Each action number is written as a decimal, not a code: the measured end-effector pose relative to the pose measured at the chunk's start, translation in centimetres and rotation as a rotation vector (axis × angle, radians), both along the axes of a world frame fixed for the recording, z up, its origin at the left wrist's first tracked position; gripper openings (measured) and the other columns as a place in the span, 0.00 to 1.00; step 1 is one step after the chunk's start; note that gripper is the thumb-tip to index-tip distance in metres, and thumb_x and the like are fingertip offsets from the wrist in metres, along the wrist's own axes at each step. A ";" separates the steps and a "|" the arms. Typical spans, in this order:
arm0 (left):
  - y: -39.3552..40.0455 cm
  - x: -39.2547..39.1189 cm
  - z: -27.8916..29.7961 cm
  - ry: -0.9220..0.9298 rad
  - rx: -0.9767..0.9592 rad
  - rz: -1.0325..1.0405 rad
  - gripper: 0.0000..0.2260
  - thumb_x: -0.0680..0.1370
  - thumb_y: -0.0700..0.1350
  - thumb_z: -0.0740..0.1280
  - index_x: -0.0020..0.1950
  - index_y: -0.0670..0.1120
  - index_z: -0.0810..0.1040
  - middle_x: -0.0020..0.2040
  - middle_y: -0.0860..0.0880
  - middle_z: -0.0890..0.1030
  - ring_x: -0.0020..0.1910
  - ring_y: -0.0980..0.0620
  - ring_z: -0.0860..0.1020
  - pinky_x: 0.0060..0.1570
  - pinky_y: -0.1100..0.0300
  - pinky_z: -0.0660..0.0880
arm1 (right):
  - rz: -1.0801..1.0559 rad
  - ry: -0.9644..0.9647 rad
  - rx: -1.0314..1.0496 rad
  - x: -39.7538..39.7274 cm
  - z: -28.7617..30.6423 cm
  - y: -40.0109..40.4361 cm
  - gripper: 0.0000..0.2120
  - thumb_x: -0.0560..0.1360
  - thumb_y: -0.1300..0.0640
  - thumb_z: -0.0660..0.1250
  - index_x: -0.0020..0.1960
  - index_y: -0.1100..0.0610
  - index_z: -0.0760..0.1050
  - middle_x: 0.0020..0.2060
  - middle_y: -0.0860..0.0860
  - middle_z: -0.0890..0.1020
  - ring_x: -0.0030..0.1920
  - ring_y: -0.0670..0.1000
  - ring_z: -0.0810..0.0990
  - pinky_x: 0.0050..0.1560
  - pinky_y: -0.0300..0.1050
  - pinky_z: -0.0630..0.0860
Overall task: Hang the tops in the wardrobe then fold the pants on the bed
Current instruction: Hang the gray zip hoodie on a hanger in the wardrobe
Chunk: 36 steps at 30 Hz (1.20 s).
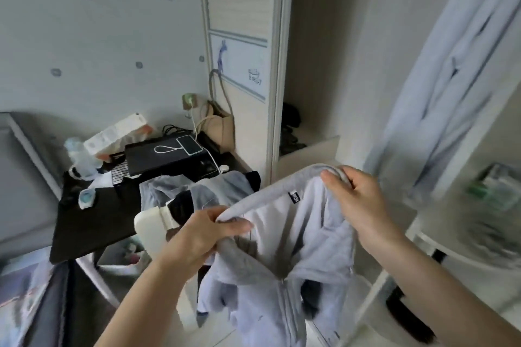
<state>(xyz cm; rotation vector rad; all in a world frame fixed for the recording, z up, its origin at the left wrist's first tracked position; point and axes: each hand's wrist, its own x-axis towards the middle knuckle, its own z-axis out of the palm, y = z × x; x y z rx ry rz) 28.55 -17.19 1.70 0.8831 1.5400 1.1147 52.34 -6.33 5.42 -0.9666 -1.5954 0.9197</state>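
The left hand (208, 229) and right hand (356, 200), fingers curled, pinch the neckline of a grey zip hoodie (284, 256) hanging at six o'clock (presumably spread for hanging), the open wardrobe (315, 65) standing at twelve.

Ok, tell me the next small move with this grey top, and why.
Probably fetch a hanger and slip it into the neck. Both hands, left and right, hold the grey zip top open at its collar, facing the open wardrobe, but no hanger is visible in it.
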 end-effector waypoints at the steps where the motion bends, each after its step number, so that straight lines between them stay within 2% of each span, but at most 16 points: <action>1: 2.1 0.1 0.1 0.021 0.033 -0.036 0.17 0.58 0.52 0.83 0.41 0.47 0.85 0.32 0.47 0.75 0.30 0.49 0.72 0.32 0.58 0.66 | -0.070 0.022 0.010 0.4 0.0 1.2 0.19 0.75 0.55 0.69 0.33 0.63 0.66 0.26 0.45 0.64 0.29 0.44 0.64 0.29 0.37 0.62; 3: 5.9 0.2 0.6 0.077 0.088 -0.050 0.17 0.61 0.56 0.81 0.39 0.46 0.84 0.30 0.49 0.75 0.29 0.53 0.73 0.31 0.61 0.68 | -0.181 0.037 0.024 0.9 0.4 3.0 0.16 0.74 0.55 0.70 0.34 0.62 0.69 0.26 0.45 0.66 0.29 0.43 0.65 0.30 0.36 0.64; 6: 11.8 0.2 1.2 0.233 0.211 -0.038 0.17 0.74 0.52 0.73 0.29 0.45 0.77 0.25 0.52 0.70 0.28 0.54 0.69 0.30 0.63 0.66 | -0.294 0.001 0.033 1.2 2.0 5.1 0.13 0.73 0.53 0.71 0.33 0.56 0.72 0.24 0.43 0.67 0.28 0.42 0.65 0.29 0.35 0.64; 9: 16.5 -0.5 2.9 0.463 0.319 -0.038 0.21 0.76 0.51 0.70 0.27 0.44 0.70 0.20 0.54 0.68 0.22 0.58 0.65 0.24 0.67 0.63 | -0.343 -0.058 0.095 0.5 5.0 6.6 0.13 0.72 0.56 0.72 0.31 0.48 0.75 0.22 0.41 0.71 0.26 0.40 0.67 0.29 0.30 0.64; 11: 19.3 -0.9 4.3 0.539 0.383 -0.060 0.21 0.76 0.53 0.70 0.29 0.42 0.71 0.21 0.52 0.72 0.23 0.58 0.68 0.25 0.66 0.65 | -0.368 -0.081 0.132 0.0 7.2 7.3 0.12 0.72 0.57 0.72 0.31 0.51 0.77 0.23 0.44 0.73 0.28 0.39 0.69 0.31 0.32 0.65; 14: 23.9 -1.4 6.9 0.408 0.394 -0.156 0.17 0.75 0.55 0.70 0.38 0.42 0.79 0.32 0.45 0.81 0.33 0.50 0.78 0.37 0.55 0.74 | -0.469 0.009 0.143 -1.2 9.9 9.5 0.13 0.72 0.57 0.72 0.37 0.67 0.76 0.30 0.61 0.74 0.34 0.49 0.71 0.37 0.42 0.68; 17: 27.5 -1.1 9.0 0.212 0.302 -0.225 0.16 0.73 0.57 0.72 0.36 0.44 0.83 0.34 0.44 0.84 0.38 0.48 0.82 0.41 0.55 0.77 | -0.534 0.104 0.138 -2.2 11.7 11.6 0.12 0.72 0.57 0.72 0.40 0.66 0.78 0.38 0.68 0.79 0.37 0.56 0.76 0.43 0.51 0.74; 19: 29.5 -0.6 10.3 0.045 0.195 -0.280 0.15 0.74 0.55 0.72 0.32 0.47 0.85 0.33 0.46 0.84 0.41 0.47 0.83 0.43 0.55 0.78 | -0.574 0.120 0.141 -2.8 12.4 12.9 0.11 0.72 0.56 0.72 0.40 0.65 0.78 0.38 0.66 0.80 0.37 0.57 0.77 0.44 0.55 0.76; 20: 30.4 -0.3 11.0 -0.062 0.134 -0.304 0.14 0.75 0.53 0.72 0.32 0.47 0.86 0.35 0.46 0.85 0.43 0.46 0.83 0.45 0.54 0.78 | -0.586 0.113 0.155 -3.1 12.6 13.4 0.11 0.72 0.56 0.72 0.38 0.64 0.78 0.34 0.63 0.79 0.35 0.53 0.75 0.40 0.53 0.75; 21: 31.2 0.0 11.6 -0.173 0.080 -0.326 0.12 0.76 0.51 0.72 0.37 0.45 0.87 0.40 0.44 0.86 0.47 0.44 0.83 0.48 0.52 0.79 | -0.590 0.101 0.176 -3.1 12.8 14.0 0.11 0.72 0.56 0.72 0.36 0.62 0.77 0.30 0.58 0.76 0.34 0.50 0.74 0.37 0.49 0.72; 23: 33.1 0.5 13.2 -0.368 0.005 -0.375 0.12 0.77 0.48 0.70 0.53 0.41 0.84 0.52 0.41 0.84 0.54 0.42 0.81 0.54 0.49 0.77 | -0.613 0.066 0.213 -2.7 13.4 15.5 0.14 0.72 0.54 0.72 0.34 0.62 0.75 0.28 0.51 0.73 0.31 0.46 0.70 0.34 0.41 0.68; 25: 34.8 0.8 14.9 -0.470 0.012 -0.448 0.16 0.76 0.49 0.70 0.58 0.40 0.82 0.54 0.40 0.84 0.52 0.43 0.82 0.48 0.50 0.78 | -0.644 0.061 0.244 -1.8 14.3 17.2 0.18 0.73 0.54 0.71 0.33 0.66 0.71 0.26 0.51 0.69 0.29 0.45 0.67 0.31 0.38 0.65; 29: 37.7 0.8 17.8 -0.318 0.167 -0.643 0.24 0.66 0.52 0.76 0.56 0.38 0.83 0.52 0.39 0.85 0.50 0.43 0.84 0.41 0.55 0.81 | -0.711 0.141 0.272 0.3 15.2 21.0 0.22 0.74 0.56 0.70 0.28 0.56 0.62 0.21 0.43 0.61 0.24 0.42 0.60 0.25 0.34 0.59; 31: 39.4 1.0 18.5 -0.243 0.239 -0.610 0.24 0.64 0.53 0.77 0.53 0.37 0.83 0.50 0.39 0.85 0.47 0.44 0.85 0.38 0.57 0.81 | -0.704 0.176 0.275 1.0 15.1 22.9 0.23 0.74 0.56 0.70 0.27 0.53 0.61 0.21 0.44 0.61 0.25 0.44 0.60 0.26 0.38 0.59; 34: 41.9 1.7 19.8 -0.281 0.293 -0.507 0.22 0.64 0.52 0.77 0.50 0.38 0.85 0.49 0.40 0.85 0.46 0.45 0.85 0.44 0.55 0.79 | -0.694 0.158 0.285 1.4 15.1 25.5 0.19 0.74 0.54 0.71 0.29 0.57 0.66 0.24 0.48 0.65 0.27 0.45 0.63 0.28 0.39 0.61; 36: 43.8 2.3 20.7 -0.305 0.313 -0.447 0.21 0.66 0.52 0.76 0.52 0.38 0.84 0.48 0.41 0.86 0.46 0.46 0.85 0.43 0.56 0.79 | -0.685 0.127 0.312 1.4 15.5 27.4 0.20 0.74 0.54 0.71 0.28 0.55 0.65 0.22 0.45 0.64 0.26 0.43 0.63 0.27 0.37 0.61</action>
